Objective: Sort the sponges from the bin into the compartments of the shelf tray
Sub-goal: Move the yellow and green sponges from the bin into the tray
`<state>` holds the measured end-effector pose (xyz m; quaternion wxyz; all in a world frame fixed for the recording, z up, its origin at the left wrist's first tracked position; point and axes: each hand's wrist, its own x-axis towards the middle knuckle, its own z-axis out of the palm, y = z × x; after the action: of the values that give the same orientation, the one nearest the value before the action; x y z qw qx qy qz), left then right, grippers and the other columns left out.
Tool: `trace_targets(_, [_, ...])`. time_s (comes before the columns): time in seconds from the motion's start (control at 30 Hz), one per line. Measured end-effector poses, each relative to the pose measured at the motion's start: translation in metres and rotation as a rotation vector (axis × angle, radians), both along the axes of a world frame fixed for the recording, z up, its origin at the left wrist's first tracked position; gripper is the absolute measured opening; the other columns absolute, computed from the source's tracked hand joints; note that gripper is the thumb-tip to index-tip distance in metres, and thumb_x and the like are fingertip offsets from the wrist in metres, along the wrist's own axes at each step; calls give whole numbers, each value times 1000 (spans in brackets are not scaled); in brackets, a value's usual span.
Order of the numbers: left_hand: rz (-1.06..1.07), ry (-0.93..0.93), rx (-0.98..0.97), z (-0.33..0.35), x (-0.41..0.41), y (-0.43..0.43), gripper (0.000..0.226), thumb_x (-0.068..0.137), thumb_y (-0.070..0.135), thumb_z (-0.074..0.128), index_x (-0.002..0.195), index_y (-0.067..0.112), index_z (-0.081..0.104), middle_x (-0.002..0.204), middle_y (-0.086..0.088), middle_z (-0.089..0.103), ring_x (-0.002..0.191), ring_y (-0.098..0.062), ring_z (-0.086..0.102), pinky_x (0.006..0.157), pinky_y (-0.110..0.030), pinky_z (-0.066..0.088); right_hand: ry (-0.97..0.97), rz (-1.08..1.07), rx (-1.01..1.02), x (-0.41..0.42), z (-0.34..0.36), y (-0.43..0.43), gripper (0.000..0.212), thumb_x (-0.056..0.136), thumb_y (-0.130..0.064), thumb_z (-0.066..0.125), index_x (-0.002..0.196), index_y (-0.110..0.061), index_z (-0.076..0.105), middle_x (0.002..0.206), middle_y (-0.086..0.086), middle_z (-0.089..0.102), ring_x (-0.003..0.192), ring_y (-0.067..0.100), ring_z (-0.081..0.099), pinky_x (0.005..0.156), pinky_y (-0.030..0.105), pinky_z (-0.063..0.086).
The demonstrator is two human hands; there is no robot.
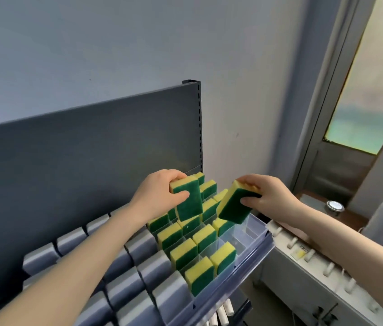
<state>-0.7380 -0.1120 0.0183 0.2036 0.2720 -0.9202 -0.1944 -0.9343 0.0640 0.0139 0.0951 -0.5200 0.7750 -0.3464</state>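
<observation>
My left hand (160, 196) grips a yellow-and-green sponge (189, 201) held upright over the middle of the clear shelf tray (251, 252). My right hand (265, 196) pinches a second yellow-and-green sponge (234, 207), tilted, above the tray's right column. Several more sponges (201, 276) stand on edge in the tray's compartments. At least two compartments on the right side (235, 241) hold nothing. The bin is not in view.
Rows of grey packs (129, 288) fill the shelf left of the tray. A dark grey back panel (91, 149) rises behind. A white unit with pegs (303, 252) stands at the right, beside a door (350, 137).
</observation>
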Motion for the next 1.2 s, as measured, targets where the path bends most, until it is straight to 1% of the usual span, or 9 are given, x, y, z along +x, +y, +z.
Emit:
trace_targets(0.2, [25, -11, 26, -8, -23, -10, 30, 82, 38, 67, 111, 35, 61, 98, 21, 61, 85, 4, 56, 65, -13, 43, -4, 36, 8, -34, -5, -24, 41, 79, -8, 68, 117, -20, 60, 104, -2, 65, 94, 18, 59, 85, 30, 48])
trace_targets(0.43, [113, -1, 2, -4, -43, 2, 27, 81, 35, 67, 107, 35, 60, 97, 21, 60, 86, 3, 55, 69, -16, 44, 14, 165, -14, -77, -9, -34, 42, 78, -8, 69, 117, -22, 60, 101, -6, 66, 91, 14, 60, 79, 23, 44])
trace_targets(0.57, [217, 40, 3, -8, -62, 31, 28, 79, 33, 68, 107, 35, 60, 96, 23, 59, 84, 3, 55, 67, -12, 40, 31, 304, 9, -106, -12, -34, 43, 78, -11, 70, 118, -25, 59, 101, -9, 65, 91, 13, 59, 80, 23, 46])
trace_targets(0.77, [359, 22, 20, -21, -82, 78, 36, 79, 35, 69, 114, 32, 61, 106, 22, 58, 96, 2, 53, 79, -14, 39, 34, 495, 35, -138, -21, -30, 44, 76, -12, 72, 114, -30, 59, 97, -14, 66, 86, 6, 60, 73, 10, 42])
trace_targets(0.87, [429, 7, 52, -32, -87, 98, 40, 80, 37, 68, 119, 34, 58, 110, 27, 53, 101, 6, 48, 79, -5, 31, 23, 600, 49, -145, -30, -28, 43, 75, -10, 72, 109, -32, 58, 94, -15, 67, 84, 5, 60, 73, 15, 45])
trace_targets(0.97, [472, 4, 119, -44, -92, 115, 39, 80, 36, 68, 117, 36, 57, 108, 28, 53, 99, 7, 50, 84, -12, 40, 22, 682, 62, -149, -39, -27, 40, 75, -9, 72, 106, -30, 56, 93, -13, 66, 84, 8, 61, 74, 23, 49])
trace_targets(1.03, [489, -16, 153, -53, -95, 123, 40, 80, 35, 68, 118, 34, 57, 108, 26, 54, 100, 6, 51, 87, -16, 42, 38, 721, 81, -149, -48, -25, 40, 76, -10, 71, 105, -31, 54, 94, -13, 66, 84, 10, 60, 74, 22, 49])
trace_targets(1.13, [498, -25, 180, -64, -100, 131, 35, 80, 33, 69, 113, 36, 58, 104, 29, 53, 98, 10, 50, 83, -11, 40, 77, 753, 100, -150, -61, -21, 39, 78, -10, 69, 105, -33, 52, 92, -15, 64, 82, 9, 60, 71, 18, 48])
trace_targets(1.2, [490, -40, 194, -69, -104, 133, 31, 81, 31, 69, 109, 36, 58, 101, 27, 54, 97, 8, 50, 83, -15, 43, 96, 750, 113, -151, -67, -22, 38, 79, -11, 68, 107, -32, 52, 94, -14, 63, 84, 11, 60, 73, 20, 50])
